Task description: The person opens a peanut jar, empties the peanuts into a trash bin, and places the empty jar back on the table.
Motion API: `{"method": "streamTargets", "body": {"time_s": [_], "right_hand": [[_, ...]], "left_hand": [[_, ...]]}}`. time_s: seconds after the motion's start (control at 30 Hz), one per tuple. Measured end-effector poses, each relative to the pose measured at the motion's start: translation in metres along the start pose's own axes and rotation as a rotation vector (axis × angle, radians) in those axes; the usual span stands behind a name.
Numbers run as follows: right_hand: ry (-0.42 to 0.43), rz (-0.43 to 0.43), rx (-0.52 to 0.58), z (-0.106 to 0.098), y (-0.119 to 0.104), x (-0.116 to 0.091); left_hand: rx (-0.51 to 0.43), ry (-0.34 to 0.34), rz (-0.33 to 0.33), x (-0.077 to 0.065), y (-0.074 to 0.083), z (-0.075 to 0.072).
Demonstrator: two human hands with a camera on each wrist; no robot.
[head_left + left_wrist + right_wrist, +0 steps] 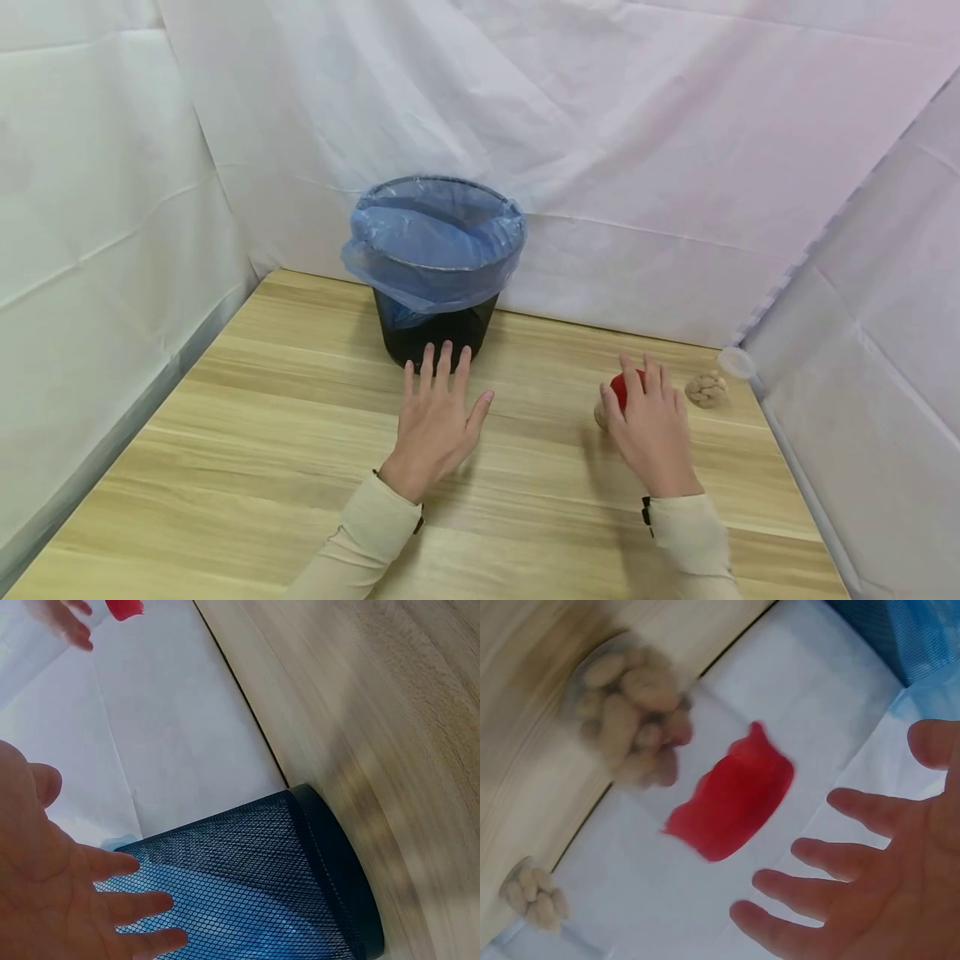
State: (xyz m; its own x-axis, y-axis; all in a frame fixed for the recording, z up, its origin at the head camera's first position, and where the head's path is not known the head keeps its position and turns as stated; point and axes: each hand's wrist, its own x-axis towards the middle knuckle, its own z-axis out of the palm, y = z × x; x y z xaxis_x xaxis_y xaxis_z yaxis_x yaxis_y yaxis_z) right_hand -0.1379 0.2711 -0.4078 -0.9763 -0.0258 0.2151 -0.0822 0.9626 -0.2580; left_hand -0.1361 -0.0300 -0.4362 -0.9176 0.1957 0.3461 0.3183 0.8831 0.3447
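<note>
Under my right hand (pixel 654 429), in the head view, a red piece with a wavy edge (pixel 618 388) shows between the fingers. The right wrist view has this red piece (pixel 735 795) above a blurred clump of unshelled peanuts (pixel 630 712), apparently at the top of a clear jar whose walls barely show. A gap separates the red piece from my straight, spread fingers (pixel 787 885) there. My left hand (pixel 435 425) hovers over the table, fingers spread and holding nothing, in front of a black mesh waste bin (pixel 420 337) with a blue bag liner (pixel 427 242).
A second clear jar of peanuts (pixel 705 389) stands right of my right hand, its round clear top (pixel 737 363) near the right wall. White cloth walls (pixel 637 167) close off the back and both sides of the wooden table (pixel 247 467).
</note>
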Motion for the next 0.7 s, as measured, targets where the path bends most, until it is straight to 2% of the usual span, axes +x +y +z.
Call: {"method": "streamTargets", "body": {"time_s": [0.27,0.53,0.7], "right_hand": [[-0.031,0.005,-0.032,0.005,0.015,0.002],[0.033,-0.049,-0.010,0.007,0.021,0.007],[0.019,-0.030,0.013,0.008,0.024,0.010]], "left_hand": [[-0.016,0.005,-0.002,0.000,0.000,-0.001],[-0.020,-0.011,-0.010,-0.001,0.000,-0.003],[-0.024,-0.005,-0.009,-0.003,0.000,-0.004]]}}
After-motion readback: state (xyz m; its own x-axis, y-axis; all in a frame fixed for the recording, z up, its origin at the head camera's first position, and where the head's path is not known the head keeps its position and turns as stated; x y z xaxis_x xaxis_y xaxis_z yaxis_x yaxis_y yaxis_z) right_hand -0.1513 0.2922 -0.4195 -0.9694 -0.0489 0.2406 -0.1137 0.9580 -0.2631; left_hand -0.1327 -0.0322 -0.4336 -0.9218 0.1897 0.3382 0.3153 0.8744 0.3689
